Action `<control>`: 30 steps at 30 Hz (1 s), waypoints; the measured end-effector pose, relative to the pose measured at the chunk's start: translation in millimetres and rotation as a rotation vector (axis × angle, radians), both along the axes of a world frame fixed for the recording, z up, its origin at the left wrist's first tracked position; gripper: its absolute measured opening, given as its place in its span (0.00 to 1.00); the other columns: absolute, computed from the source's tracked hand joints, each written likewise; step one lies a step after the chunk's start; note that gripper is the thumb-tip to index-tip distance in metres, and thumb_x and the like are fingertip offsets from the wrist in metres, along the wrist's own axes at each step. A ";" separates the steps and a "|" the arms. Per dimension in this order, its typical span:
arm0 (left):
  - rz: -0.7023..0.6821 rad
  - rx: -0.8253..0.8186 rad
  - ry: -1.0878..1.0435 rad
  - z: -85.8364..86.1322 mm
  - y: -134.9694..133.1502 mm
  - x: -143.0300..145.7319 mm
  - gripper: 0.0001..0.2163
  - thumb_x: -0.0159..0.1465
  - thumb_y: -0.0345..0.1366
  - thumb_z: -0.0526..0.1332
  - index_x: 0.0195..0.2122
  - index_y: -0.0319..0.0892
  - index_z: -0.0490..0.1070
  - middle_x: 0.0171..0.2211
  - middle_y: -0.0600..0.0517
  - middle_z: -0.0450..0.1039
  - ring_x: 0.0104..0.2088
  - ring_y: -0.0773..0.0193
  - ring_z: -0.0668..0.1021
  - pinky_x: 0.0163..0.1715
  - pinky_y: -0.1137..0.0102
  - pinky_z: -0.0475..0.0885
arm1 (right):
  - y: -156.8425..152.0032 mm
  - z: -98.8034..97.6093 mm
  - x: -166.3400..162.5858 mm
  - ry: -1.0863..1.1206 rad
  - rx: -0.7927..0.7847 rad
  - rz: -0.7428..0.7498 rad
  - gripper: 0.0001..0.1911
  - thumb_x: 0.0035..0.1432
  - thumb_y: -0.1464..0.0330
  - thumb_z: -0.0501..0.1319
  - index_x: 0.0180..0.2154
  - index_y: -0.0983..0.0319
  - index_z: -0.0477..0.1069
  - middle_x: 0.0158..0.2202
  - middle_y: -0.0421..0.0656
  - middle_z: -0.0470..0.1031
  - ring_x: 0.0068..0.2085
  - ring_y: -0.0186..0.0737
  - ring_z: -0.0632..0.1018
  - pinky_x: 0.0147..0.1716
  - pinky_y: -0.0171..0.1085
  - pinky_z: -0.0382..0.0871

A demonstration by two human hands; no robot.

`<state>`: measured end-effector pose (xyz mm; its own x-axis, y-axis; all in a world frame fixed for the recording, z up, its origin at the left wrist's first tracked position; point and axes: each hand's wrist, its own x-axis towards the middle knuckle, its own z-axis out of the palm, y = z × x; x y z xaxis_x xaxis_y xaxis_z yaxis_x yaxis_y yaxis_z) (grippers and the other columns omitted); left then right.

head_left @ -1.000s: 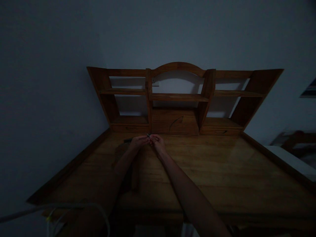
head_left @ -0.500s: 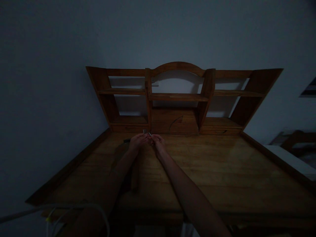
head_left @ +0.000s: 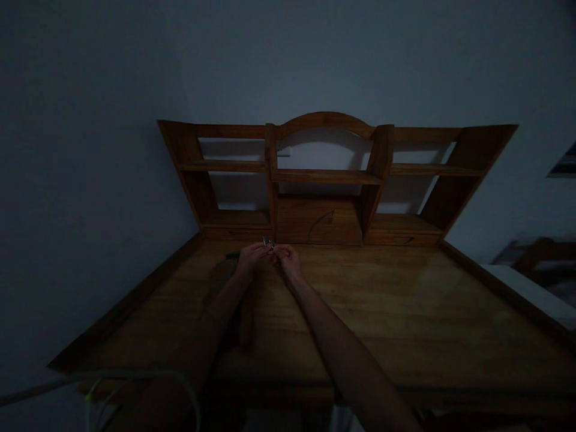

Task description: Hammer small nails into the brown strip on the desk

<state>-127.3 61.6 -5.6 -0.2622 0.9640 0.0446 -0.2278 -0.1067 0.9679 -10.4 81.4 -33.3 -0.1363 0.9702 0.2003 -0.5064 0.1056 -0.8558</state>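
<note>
Above the left part of the wooden desk (head_left: 382,300), my left hand (head_left: 252,255) and my right hand (head_left: 287,259) meet fingertip to fingertip. Both are closed in a pinch around a small shiny metal piece (head_left: 267,241), whose kind is too dark and small to make out. A thin bright part of it sticks up past the left fingers. Just left of my left hand shows the end of a dark bar-like thing (head_left: 233,255). Below the left wrist lies a brown strip-shaped piece (head_left: 245,321), partly hidden by my forearm.
A wooden shelf hutch (head_left: 326,177) with an arched top stands along the desk's back edge. A pale cable (head_left: 148,374) crosses the lower left. Raised wooden rims (head_left: 130,306) border the desk sides. A white surface (head_left: 522,291) lies beyond the right rim. The room is dim.
The metal piece has turned a little between my fingers, and the right fingertips have shifted slightly left. Otherwise the scene stays the same.
</note>
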 end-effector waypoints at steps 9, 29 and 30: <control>0.016 0.039 -0.039 -1.7 6.8 -5.0 0.15 0.46 0.38 0.72 0.33 0.35 0.77 0.36 0.43 0.79 0.35 0.59 0.81 0.43 0.64 0.74 | -0.2 0.8 1.4 -0.019 0.015 -0.008 0.13 0.43 0.59 0.67 0.29 0.60 0.70 0.24 0.38 0.77 0.18 0.30 0.68 0.18 0.30 0.61; 0.051 0.071 -0.103 -7.2 1.3 -9.6 0.18 0.44 0.35 0.74 0.35 0.33 0.77 0.37 0.41 0.79 0.39 0.55 0.80 0.47 0.62 0.74 | 0.9 4.8 4.1 -0.029 -0.016 -0.070 0.12 0.43 0.62 0.66 0.30 0.61 0.73 0.24 0.39 0.77 0.19 0.31 0.68 0.19 0.30 0.61; 0.040 0.061 -0.103 -7.8 1.6 -9.9 0.18 0.44 0.34 0.74 0.35 0.33 0.77 0.37 0.41 0.79 0.40 0.55 0.80 0.47 0.62 0.74 | 0.7 5.5 5.0 -0.026 -0.017 -0.071 0.12 0.43 0.62 0.66 0.30 0.61 0.73 0.25 0.40 0.78 0.19 0.31 0.69 0.19 0.30 0.61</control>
